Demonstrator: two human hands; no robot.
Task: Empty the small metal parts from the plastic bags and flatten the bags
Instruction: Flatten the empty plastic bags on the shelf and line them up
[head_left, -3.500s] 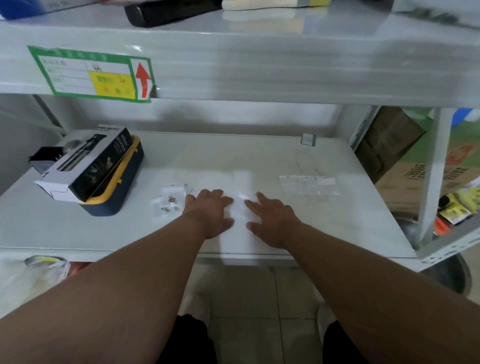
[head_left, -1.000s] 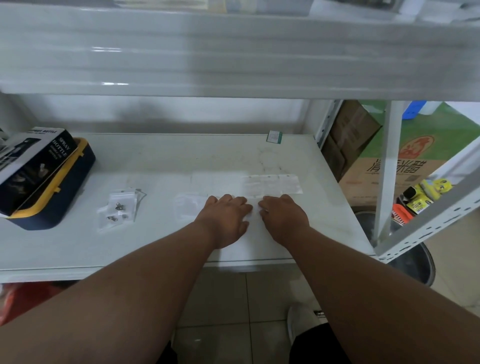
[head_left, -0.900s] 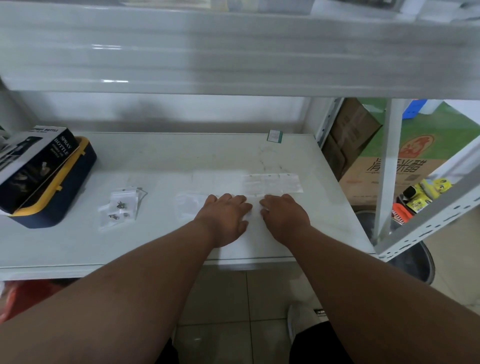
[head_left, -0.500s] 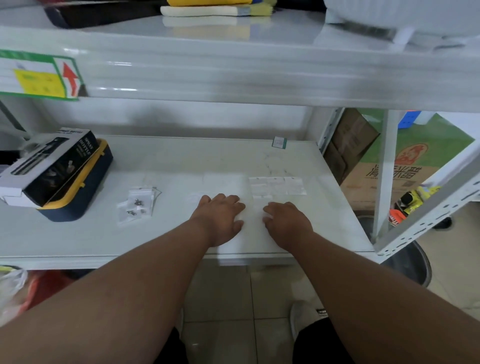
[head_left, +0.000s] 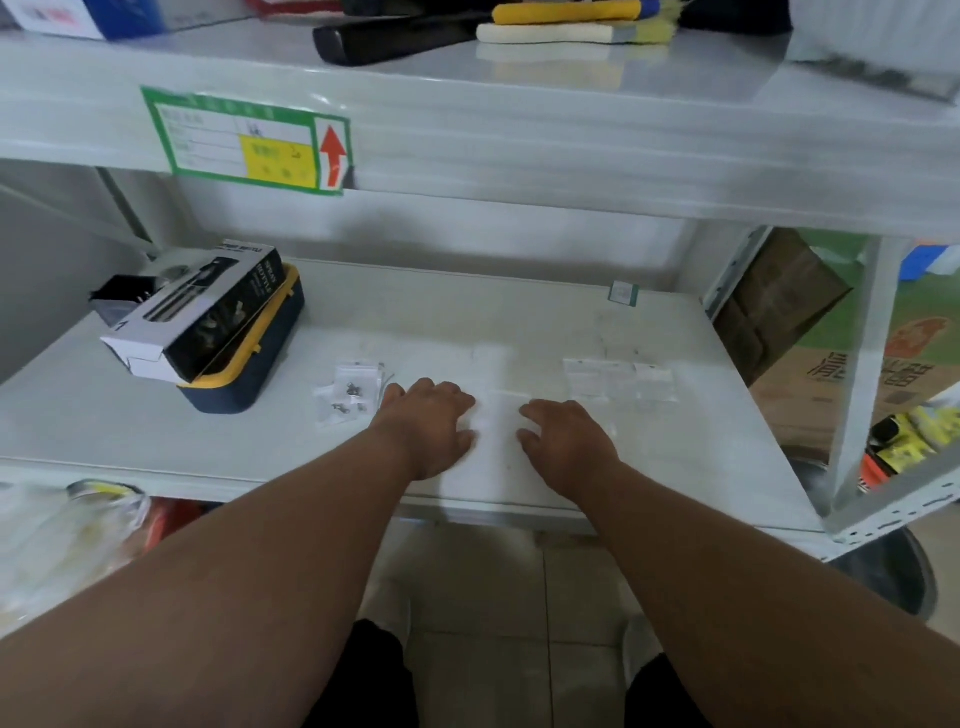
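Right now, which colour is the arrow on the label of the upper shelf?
The arrow is red and points up, on a green-bordered label; the head view shows it.

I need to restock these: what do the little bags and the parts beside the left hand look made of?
The bags look like thin clear glossy plastic film, since the pale shelf shows through them. The parts look like small dark greyish metal, though too small to be sure.

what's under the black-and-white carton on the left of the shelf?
The carton lies on a navy case with a yellow rim, which sits on the shelf. The case's top is mostly covered; its contents can't be seen.
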